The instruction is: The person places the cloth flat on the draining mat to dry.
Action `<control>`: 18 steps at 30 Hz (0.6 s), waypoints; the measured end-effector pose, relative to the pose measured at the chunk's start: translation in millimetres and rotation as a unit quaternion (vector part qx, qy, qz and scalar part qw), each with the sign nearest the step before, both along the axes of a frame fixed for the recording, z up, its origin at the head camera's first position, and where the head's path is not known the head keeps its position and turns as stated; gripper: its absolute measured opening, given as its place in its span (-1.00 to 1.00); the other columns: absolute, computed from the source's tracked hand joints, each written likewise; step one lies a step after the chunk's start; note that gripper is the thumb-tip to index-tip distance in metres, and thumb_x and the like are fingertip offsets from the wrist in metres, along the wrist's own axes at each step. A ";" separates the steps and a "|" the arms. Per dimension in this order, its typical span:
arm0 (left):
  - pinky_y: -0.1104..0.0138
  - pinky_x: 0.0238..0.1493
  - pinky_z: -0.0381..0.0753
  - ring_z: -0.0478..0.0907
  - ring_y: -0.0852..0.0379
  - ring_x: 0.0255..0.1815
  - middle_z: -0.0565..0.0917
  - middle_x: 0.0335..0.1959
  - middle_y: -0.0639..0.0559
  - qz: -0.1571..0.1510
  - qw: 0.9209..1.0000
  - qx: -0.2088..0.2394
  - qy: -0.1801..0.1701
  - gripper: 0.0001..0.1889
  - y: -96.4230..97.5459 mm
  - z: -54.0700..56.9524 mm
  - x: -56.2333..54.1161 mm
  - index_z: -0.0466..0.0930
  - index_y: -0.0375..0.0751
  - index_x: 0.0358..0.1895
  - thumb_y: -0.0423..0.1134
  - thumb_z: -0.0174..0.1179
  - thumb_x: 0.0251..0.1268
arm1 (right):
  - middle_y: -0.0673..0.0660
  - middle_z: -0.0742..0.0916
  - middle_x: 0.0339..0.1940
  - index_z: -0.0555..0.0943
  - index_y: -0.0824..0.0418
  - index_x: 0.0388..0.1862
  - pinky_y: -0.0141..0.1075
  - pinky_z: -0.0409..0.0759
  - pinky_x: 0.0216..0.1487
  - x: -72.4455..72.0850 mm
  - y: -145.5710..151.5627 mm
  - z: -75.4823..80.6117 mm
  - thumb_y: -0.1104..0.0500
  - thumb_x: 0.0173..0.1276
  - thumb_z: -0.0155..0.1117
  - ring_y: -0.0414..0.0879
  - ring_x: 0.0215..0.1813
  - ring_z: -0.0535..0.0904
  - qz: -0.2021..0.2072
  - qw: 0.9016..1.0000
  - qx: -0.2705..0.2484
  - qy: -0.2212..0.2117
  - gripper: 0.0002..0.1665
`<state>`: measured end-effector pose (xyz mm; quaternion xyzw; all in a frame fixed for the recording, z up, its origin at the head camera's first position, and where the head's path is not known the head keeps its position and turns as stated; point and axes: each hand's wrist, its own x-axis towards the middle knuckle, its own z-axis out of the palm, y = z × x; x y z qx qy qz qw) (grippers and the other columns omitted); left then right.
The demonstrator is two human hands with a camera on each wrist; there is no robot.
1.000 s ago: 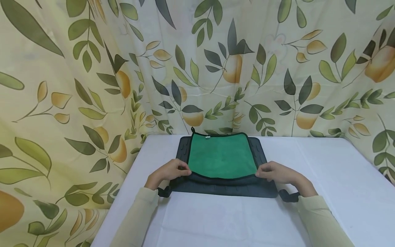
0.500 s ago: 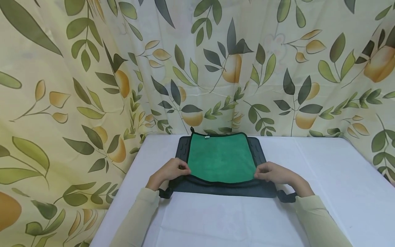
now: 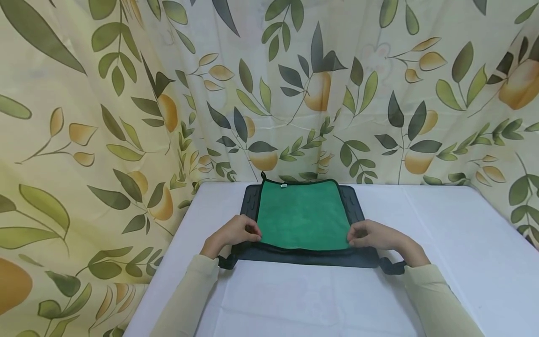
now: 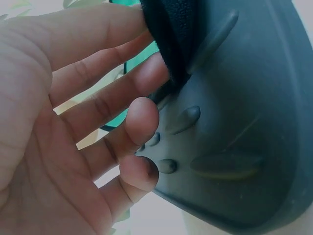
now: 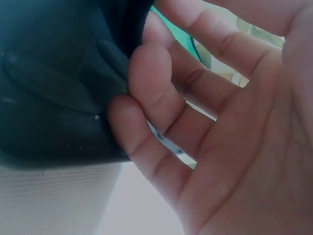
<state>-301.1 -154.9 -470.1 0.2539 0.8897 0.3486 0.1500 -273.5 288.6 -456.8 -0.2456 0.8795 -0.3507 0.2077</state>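
Note:
A green cleaning cloth [image 3: 301,215] with black edging lies spread over a dark ridged board [image 3: 307,259]. At its far left corner is a small black loop, and a white tag sits on the far edge. My left hand [image 3: 234,232] pinches the cloth's near left corner. On the opposite side my right hand [image 3: 375,235] pinches the near right corner. In the left wrist view the cloth's dark fleecy underside [image 4: 183,34] shows at the thumb and index finger, over the board. The right wrist view shows curled fingers [image 5: 149,73] beside the board, with the pinch itself mostly out of frame.
A white-covered table [image 3: 303,304] carries the board. Leaf-and-fruit patterned curtains [image 3: 290,93] hang behind it and along the left side [image 3: 80,206]. Black straps or mounts [image 3: 227,262] sit at both wrists.
The cloth's near edge has come down towards the person and lies flatter, with less of the dark underside showing. Both hands stay at the corners, nearly where they were.

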 end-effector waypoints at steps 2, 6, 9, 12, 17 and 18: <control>0.29 -0.11 0.63 0.65 0.21 -0.27 0.77 -0.33 0.19 0.000 1.000 0.002 -0.007 -0.94 -0.1 0.2 0.3 0.80 -0.06 -0.26 -0.19 0.43 0.29 | 0.04 0.76 -0.16 0.68 0.19 -0.13 -0.26 0.57 -0.04 0.9 -1.2 0.4 0.11 0.43 0.34 -0.08 -0.05 0.62 -0.002 1.000 0.006 -0.001 -0.82; 0.30 -0.14 0.63 0.64 0.21 -0.28 0.77 -0.34 0.19 -0.002 1.000 0.001 -0.010 -0.96 0.1 0.5 1.3 0.79 0.00 -0.27 -0.25 0.44 0.27 | 0.04 0.74 -0.18 0.66 0.22 -0.08 -0.28 0.56 -0.07 1.9 -1.8 0.8 0.12 0.41 0.36 -0.11 -0.10 0.60 -0.003 1.000 0.009 -0.002 -0.79; 0.30 -0.14 0.63 0.64 0.22 -0.27 0.76 -0.33 0.20 -0.003 1.000 0.000 -0.002 -0.96 -0.3 1.8 1.6 0.78 0.01 -0.25 -0.23 0.43 0.28 | 0.05 0.73 -0.20 0.65 0.23 -0.05 -0.31 0.55 -0.08 0.9 -1.1 0.6 0.12 0.42 0.35 -0.13 -0.13 0.59 0.000 1.000 0.003 -0.002 -0.77; 0.30 -0.17 0.61 0.62 0.22 -0.28 0.74 -0.33 0.19 0.004 1.000 0.002 0.015 -0.94 -1.0 3.5 1.1 0.78 -0.03 -0.20 -0.21 0.40 0.31 | 0.06 0.73 -0.19 0.65 0.24 -0.02 -0.32 0.56 -0.09 -0.9 1.0 0.5 0.12 0.43 0.34 -0.15 -0.14 0.59 -0.002 1.000 -0.001 0.002 -0.75; 0.33 -0.30 0.54 0.54 0.20 -0.37 0.67 -0.36 0.12 0.034 0.998 0.017 0.053 -0.78 -0.9 5.3 -0.1 0.70 -0.14 0.04 -0.21 0.33 0.40 | 0.10 0.74 -0.07 0.64 0.23 0.02 -0.22 0.59 -0.05 -2.8 6.7 1.5 0.08 0.47 0.30 -0.10 -0.05 0.61 -0.025 1.000 0.001 0.013 -0.72; 0.34 -0.32 0.53 0.53 0.20 -0.38 0.66 -0.36 0.12 0.043 0.997 0.019 0.062 -0.74 -0.9 5.4 -0.2 0.68 -0.15 0.09 -0.21 0.32 0.41 | 0.10 0.74 -0.04 0.64 0.22 0.02 -0.19 0.60 -0.03 -2.7 8.0 2.0 0.07 0.48 0.29 -0.08 -0.02 0.61 -0.030 0.999 0.002 0.018 -0.72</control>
